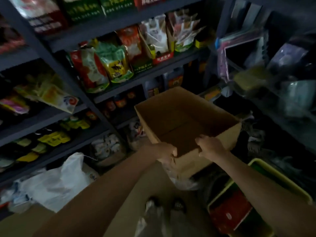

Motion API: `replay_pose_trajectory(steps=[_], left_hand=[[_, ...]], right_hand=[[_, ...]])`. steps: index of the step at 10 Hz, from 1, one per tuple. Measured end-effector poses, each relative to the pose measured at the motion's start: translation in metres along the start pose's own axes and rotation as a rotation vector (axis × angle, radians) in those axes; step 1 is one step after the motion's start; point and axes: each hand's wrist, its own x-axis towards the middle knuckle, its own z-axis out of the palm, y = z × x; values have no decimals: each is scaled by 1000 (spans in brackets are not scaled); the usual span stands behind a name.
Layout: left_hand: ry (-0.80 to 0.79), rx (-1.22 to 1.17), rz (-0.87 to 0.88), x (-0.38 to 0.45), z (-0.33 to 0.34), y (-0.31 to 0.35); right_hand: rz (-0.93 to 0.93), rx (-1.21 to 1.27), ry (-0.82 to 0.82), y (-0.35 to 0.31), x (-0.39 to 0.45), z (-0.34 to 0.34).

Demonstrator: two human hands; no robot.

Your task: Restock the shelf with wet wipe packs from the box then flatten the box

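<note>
An open brown cardboard box [184, 110] is held up in the air in front of me, its opening facing me. Its inside looks dark and I see no packs in it. My left hand [166, 152] grips the near rim at the left. My right hand [209, 145] grips the same rim to the right, fingers curled over the edge into the box. Dark shelves [95, 101] with several bagged goods stand behind the box and to the left.
A white plastic bag [56, 182] lies on the floor at the lower left. At the lower right stands a green-rimmed bin [280, 178] holding a red pack. More cluttered shelving [290, 74] fills the right side. My feet [164, 205] show on the floor below.
</note>
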Motion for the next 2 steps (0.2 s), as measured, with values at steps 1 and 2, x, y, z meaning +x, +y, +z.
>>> replay_pose_trajectory(steps=[1,2], left_hand=[[-8,45,11,19,-16,-13],[0,52,-6,23,-44,-31]], right_hand=[[80,-12,-73,10,15,-1],[155,-31,-146,13,24,-2]])
